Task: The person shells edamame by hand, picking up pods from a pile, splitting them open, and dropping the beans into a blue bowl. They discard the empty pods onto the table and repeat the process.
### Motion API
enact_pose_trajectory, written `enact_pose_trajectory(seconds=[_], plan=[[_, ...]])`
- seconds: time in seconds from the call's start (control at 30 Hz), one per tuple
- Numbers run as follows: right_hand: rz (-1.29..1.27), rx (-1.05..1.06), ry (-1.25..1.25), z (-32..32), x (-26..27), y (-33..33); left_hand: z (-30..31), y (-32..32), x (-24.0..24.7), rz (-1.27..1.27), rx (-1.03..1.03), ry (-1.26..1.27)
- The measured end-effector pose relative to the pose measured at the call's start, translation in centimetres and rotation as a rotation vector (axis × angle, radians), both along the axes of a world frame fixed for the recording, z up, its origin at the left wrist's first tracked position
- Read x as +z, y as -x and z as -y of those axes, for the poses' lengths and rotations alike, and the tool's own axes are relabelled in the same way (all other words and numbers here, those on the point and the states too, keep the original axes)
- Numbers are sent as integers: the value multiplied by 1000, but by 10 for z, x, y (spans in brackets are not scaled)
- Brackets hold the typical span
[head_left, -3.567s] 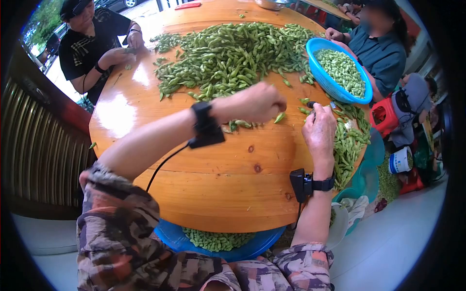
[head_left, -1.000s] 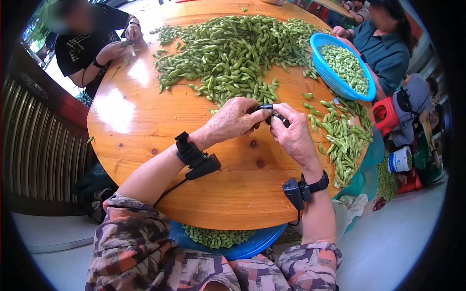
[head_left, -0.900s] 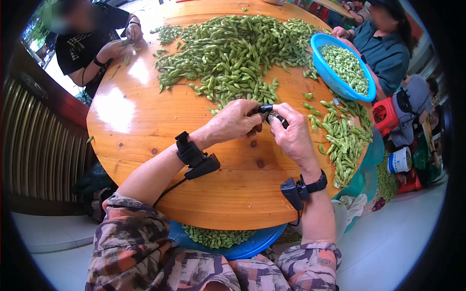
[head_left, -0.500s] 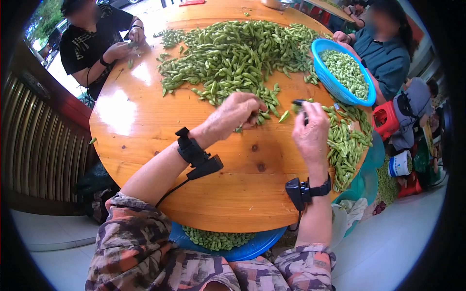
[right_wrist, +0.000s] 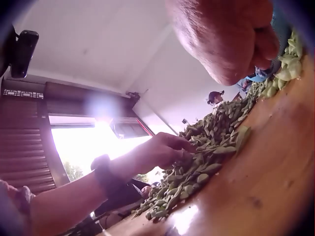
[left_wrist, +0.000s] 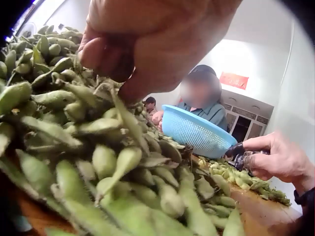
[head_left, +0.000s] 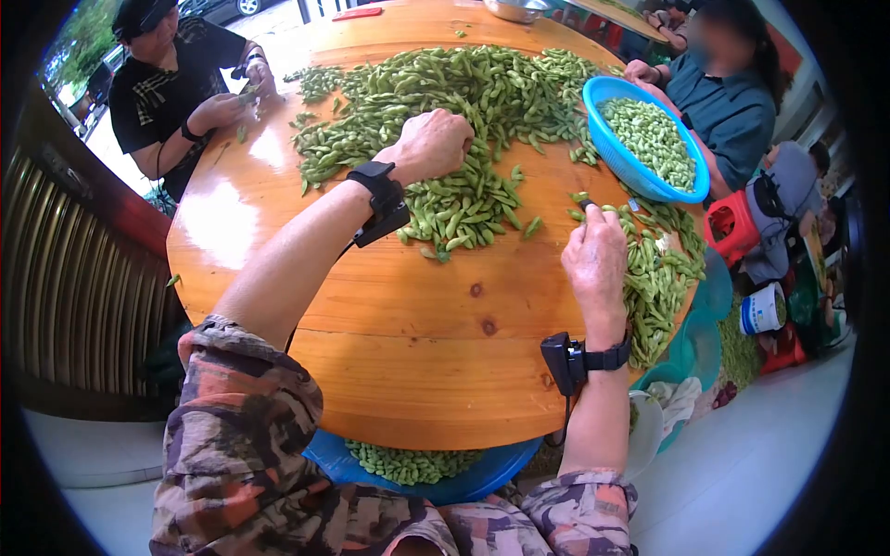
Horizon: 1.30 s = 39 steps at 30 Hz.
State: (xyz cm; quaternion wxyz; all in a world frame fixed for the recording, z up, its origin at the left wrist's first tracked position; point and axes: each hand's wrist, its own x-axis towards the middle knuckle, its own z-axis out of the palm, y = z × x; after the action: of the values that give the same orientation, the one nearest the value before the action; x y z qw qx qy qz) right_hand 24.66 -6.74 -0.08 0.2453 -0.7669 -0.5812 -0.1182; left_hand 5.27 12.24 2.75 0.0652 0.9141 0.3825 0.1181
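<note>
My left hand [head_left: 431,146] reaches into the heap of green edamame pods [head_left: 519,88], its fingers curled down among them. The left wrist view shows its fingertips right at a pod [left_wrist: 129,120] on the near slope of the heap. My right hand [head_left: 596,259] hovers over the table's right side with fingers curled round a small dark tool [left_wrist: 240,156], partly metallic; its kind is hidden by the fingers. In the head view the tool's black end [head_left: 586,203] shows at the fingertips. Beside that hand lies a strip of lighter pods [head_left: 654,287] along the table edge.
A blue basket [head_left: 607,153] of pods stands at the right edge of the round wooden table [head_left: 417,371]. A blue basin [head_left: 324,454] with pods sits below the front edge. Two people sit across, one on each side. A red stool [head_left: 732,227] is at right.
My hands met round the dark tool a second ago, then parted. My left hand has since moved forward into the heap; the right has stayed at right, still gripping the tool.
</note>
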Motion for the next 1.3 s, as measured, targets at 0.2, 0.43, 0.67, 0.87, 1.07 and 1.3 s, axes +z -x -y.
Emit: enact_pose_trajectory(seconds=[0.2, 0.43, 0.67, 0.87, 1.07, 1.3], plan=[[-129, 116, 10, -3, -1, 9, 1, 3, -9, -28, -14, -38], [-277, 268, -215, -6, 0, 14, 43, 18, -5, 495, -18, 50], [-1532, 599, 121, 3, 9, 46, 127, 21, -22, 1116, 125, 1228], [-1843, 739, 112, -1, -1, 49, 129, 12, -49, 1057, 184, 819], [-1831, 687, 122, -1, 0, 53, 138, 10, -45, 889, 155, 448], [-1778, 727, 121, 1, -4, 51, 141, 16, -41, 1381, 88, 1614]])
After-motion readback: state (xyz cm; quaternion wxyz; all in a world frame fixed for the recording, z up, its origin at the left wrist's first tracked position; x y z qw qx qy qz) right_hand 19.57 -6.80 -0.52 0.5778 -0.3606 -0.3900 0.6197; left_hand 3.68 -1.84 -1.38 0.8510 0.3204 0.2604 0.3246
